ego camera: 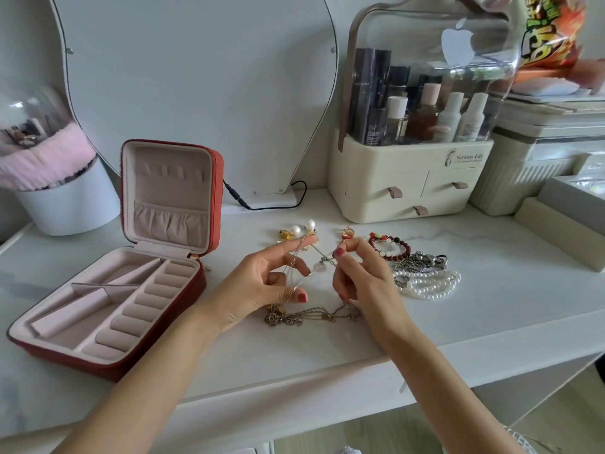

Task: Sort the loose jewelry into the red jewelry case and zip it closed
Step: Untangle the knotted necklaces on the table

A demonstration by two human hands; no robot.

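Both hands, the left hand (pixel 262 283) and right hand (pixel 360 276), are pinching a thin silver chain (pixel 314 268) that is being held above the bench (pixel 327 348), and it is best being pulled apart slowly before the open red jewelry case (pixel 108 309) at the left is being filled.

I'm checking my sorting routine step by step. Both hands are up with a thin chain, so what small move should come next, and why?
Probably carry the thin chain, pinched by the left hand and right hand, leftward and lower it into the open red jewelry case. The case's compartments look empty, and the chain is already off the table.
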